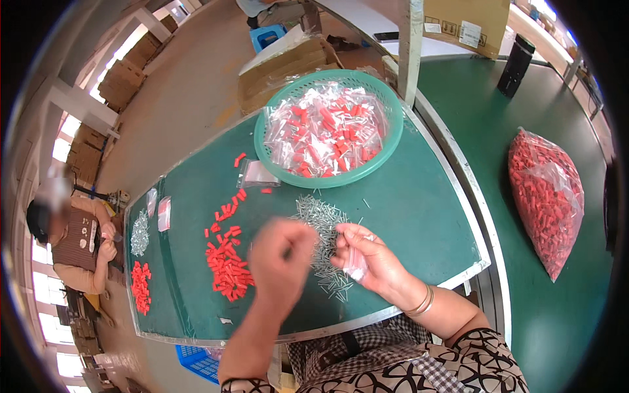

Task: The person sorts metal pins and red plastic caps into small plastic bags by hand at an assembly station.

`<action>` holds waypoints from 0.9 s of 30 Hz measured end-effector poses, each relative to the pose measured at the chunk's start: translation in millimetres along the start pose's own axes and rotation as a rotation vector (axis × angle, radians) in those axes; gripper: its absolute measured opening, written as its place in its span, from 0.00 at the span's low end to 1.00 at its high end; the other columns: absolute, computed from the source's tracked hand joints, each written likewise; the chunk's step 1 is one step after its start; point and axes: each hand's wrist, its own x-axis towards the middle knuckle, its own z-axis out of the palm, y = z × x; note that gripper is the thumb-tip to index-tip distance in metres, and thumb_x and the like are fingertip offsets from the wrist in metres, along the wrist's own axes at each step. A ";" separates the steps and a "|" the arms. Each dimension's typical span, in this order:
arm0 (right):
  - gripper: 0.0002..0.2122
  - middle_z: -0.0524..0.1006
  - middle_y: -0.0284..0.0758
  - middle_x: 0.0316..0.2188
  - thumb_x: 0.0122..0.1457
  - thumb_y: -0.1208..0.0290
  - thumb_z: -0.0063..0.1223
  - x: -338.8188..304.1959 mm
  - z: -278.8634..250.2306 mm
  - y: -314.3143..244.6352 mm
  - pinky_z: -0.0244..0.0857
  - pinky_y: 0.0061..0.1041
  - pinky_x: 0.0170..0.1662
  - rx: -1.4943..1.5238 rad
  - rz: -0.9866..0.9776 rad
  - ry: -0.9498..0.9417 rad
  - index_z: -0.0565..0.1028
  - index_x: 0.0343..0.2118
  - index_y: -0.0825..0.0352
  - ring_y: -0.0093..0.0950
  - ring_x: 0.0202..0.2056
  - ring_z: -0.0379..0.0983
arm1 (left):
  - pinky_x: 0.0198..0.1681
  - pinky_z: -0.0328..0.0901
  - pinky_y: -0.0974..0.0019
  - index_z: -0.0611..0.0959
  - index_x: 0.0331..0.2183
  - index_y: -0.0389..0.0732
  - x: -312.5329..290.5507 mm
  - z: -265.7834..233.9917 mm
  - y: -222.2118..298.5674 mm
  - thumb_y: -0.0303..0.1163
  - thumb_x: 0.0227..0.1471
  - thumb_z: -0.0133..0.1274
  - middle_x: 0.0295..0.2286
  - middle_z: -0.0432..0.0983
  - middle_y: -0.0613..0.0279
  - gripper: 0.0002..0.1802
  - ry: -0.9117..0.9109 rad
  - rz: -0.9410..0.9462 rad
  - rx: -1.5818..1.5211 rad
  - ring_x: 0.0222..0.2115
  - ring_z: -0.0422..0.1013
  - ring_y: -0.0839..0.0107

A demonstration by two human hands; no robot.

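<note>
My right hand is closed around a small clear plastic bag, over the right edge of a pile of metal screws. Beside it, my left hand is blurred above the table, its fingers curled; whatever may be in them is hidden. It is between the screws and a heap of small red plastic plugs. Beyond both piles stands a green basket full of clear bags with red and white pieces. A stack of flat clear bags lies by its near left rim.
Across the green table, a co-worker sits at the left near more screws and red plugs. On the right-hand table are a large bag of red plugs and a black bottle. A metal post rises behind the basket.
</note>
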 end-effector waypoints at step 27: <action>0.18 0.70 0.44 0.51 0.62 0.74 0.47 0.1 4.4 6.8 0.64 0.40 0.54 0.008 0.023 -0.105 0.63 0.54 0.68 0.40 0.58 0.62 | 0.29 0.66 0.77 0.78 0.30 0.34 -79.6 51.4 -29.3 0.20 0.55 0.50 0.30 0.74 0.64 0.02 0.111 -0.444 -0.733 0.24 0.70 0.79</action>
